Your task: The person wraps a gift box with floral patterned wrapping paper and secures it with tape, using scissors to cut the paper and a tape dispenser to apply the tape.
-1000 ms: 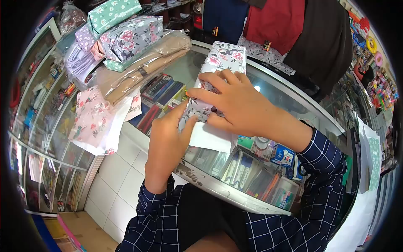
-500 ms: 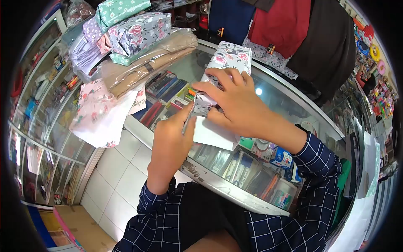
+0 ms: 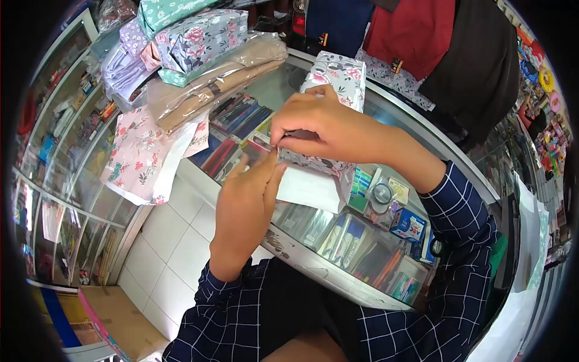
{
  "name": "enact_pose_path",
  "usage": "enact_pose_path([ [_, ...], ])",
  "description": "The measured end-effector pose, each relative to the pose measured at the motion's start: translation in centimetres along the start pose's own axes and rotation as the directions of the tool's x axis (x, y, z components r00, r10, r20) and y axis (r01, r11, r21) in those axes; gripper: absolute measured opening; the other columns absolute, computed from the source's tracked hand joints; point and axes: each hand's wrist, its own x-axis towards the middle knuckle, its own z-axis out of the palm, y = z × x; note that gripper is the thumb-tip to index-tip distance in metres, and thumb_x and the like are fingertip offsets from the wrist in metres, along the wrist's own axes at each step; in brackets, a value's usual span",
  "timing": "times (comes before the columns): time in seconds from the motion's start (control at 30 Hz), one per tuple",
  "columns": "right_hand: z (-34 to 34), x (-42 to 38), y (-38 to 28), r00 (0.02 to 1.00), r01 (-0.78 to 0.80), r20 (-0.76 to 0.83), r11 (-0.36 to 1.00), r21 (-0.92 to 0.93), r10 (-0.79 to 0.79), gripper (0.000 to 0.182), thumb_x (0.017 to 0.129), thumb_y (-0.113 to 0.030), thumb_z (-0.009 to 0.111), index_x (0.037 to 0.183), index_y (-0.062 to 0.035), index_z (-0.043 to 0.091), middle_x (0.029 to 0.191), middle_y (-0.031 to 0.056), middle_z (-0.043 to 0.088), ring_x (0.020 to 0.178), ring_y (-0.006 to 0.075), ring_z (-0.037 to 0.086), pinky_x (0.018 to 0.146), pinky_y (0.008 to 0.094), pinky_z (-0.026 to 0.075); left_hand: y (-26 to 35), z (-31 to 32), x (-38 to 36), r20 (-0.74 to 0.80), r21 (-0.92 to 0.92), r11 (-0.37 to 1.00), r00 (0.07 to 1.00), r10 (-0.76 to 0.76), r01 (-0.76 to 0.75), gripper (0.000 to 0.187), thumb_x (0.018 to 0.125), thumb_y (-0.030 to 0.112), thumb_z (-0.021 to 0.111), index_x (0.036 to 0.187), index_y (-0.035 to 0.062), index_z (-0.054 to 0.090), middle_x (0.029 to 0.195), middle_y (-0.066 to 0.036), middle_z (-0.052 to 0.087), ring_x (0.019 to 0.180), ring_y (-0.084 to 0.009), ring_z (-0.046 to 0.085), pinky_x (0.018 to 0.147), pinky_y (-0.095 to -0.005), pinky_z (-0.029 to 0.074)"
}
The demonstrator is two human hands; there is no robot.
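Note:
A box in white floral wrapping paper (image 3: 338,75) lies on the glass counter, its near end unfinished with a plain white paper flap (image 3: 309,188) hanging toward me. My right hand (image 3: 329,125) arches over the near part of the box, thumb and fingers pinching the paper's left edge. Just below and left, my left hand (image 3: 248,196) grips the same edge between thumb and fingers. The fingertips of both hands nearly meet there. The paper's fold under my right palm is partly hidden.
Several wrapped parcels (image 3: 202,42) are piled at the back left beside a brown item in clear plastic (image 3: 220,90). A pink floral sheet (image 3: 142,158) overhangs the counter's edge. Stationery fills the glass display counter (image 3: 289,256). Dark and red cloths (image 3: 410,36) hang behind.
My right hand has drawn off the top of the box and moved left and down, turning to pinch the paper edge. The left hand stays almost in place, its fingers slightly shifted.

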Motion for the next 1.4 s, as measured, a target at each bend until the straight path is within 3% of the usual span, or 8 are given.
enact_pose_path([
  [0.13,0.6,-0.2,-0.2,0.997,-0.012,-0.076,1.0,-0.002,0.012,0.005,0.091,-0.017,0.058,0.095,-0.015,0.06,0.09,0.0005,0.059,0.094,0.0169,0.054,0.101,0.0468,0.024,0.2,-0.6,-0.3,-0.03,0.279,0.96,0.999,0.04,-0.03,0.021,0.087,0.013,0.063,0.1,-0.0034,0.067,0.101,-0.025,0.066,0.099,-0.0314,0.064,0.106,-0.0477,0.034],
  [0.43,0.9,-0.4,-0.6,0.993,-0.033,-0.114,0.999,-0.028,0.03,0.006,0.091,-0.019,0.058,0.096,-0.0149,0.06,0.093,0.0007,0.059,0.096,0.0178,0.055,0.101,0.048,0.025,0.9,-1.6,-1.0,-0.018,0.061,0.998,1.0,0.007,-0.006,0.031,0.078,-0.001,0.068,0.109,0.0002,0.065,0.085,-0.015,0.068,0.075,-0.0254,0.067,0.107,-0.0493,0.036],
  [0.57,1.1,-0.5,-0.3,0.993,0.045,-0.112,0.999,-0.025,-0.047,0.007,0.091,-0.019,0.059,0.097,-0.0151,0.06,0.097,0.0007,0.061,0.099,0.0179,0.055,0.1,0.0485,0.026,0.1,-2.1,-1.5,0.018,0.021,0.984,0.984,0.175,-0.175,0.035,0.075,-0.001,0.071,0.109,0.003,0.064,0.079,-0.009,0.068,0.071,-0.0225,0.067,0.107,-0.051,0.035],
  [0.77,0.2,-1.0,-1.2,0.976,0.097,-0.194,0.995,-0.004,-0.096,0.015,0.089,-0.02,0.063,0.101,-0.0116,0.059,0.107,0.0045,0.059,0.1,0.0242,0.055,0.09,0.0396,0.039,-0.3,-5.8,-0.1,0.18,-0.126,0.98,0.968,0.175,-0.154,0.032,0.073,0.002,0.074,0.103,0.006,0.067,0.084,-0.006,0.07,0.087,-0.0242,0.067,0.106,-0.049,0.036],
  [0.87,-1.7,-2.1,-3.3,0.962,0.139,-0.225,0.988,-0.07,-0.151,0.025,0.082,-0.019,0.067,0.104,-0.0089,0.059,0.112,0.0056,0.057,0.102,0.0257,0.054,0.085,0.0351,0.043,-2.2,-6.9,0.8,0.248,0.003,0.896,0.868,0.43,-0.445,0.033,0.071,0.005,0.073,0.102,0.0137,0.07,0.107,0.0,0.066,0.113,-0.0211,0.057,0.108,-0.0494,0.036],
  [0.93,-2.7,-3.8,-5.7,0.994,0.099,-0.026,0.979,-0.177,-0.106,0.023,0.079,-0.017,0.065,0.099,-0.0079,0.059,0.099,0.0046,0.057,0.101,0.022,0.054,0.081,0.0334,0.042,-2.8,-6.9,1.1,0.312,0.056,0.819,0.789,0.529,-0.571,0.04,0.062,0.006,0.073,0.098,0.023,0.072,0.119,0.004,0.063,0.124,-0.0196,0.049,0.111,-0.0506,0.032],
  [1.17,0.7,-9.7,-8.0,0.996,0.066,0.089,0.736,-0.674,-0.008,0.016,0.077,-0.014,0.059,0.091,-0.0073,0.063,0.095,0.0013,0.057,0.103,0.0152,0.052,0.08,0.03,0.042,-3.2,-6.7,3.0,0.42,0.123,0.618,0.605,0.676,-0.776,0.014,0.074,0.013,0.066,0.087,0.0096,0.07,0.106,0.002,0.064,0.118,-0.0146,0.054,0.108,-0.0477,0.038],
  [1.4,1.5,-10.6,-6.8,0.997,-0.039,-0.074,0.829,-0.558,-0.003,0.021,0.077,-0.013,0.06,0.098,-0.007,0.061,0.093,0.0049,0.059,0.098,0.0191,0.055,0.081,0.0326,0.042,-4.2,-5.3,3.2,0.269,0.058,0.665,0.654,0.707,-0.744,0.014,0.071,0.015,0.073,0.082,0.0082,0.068,0.097,0.0,0.065,0.105,-0.0169,0.059,0.102,-0.0453,0.042],
])
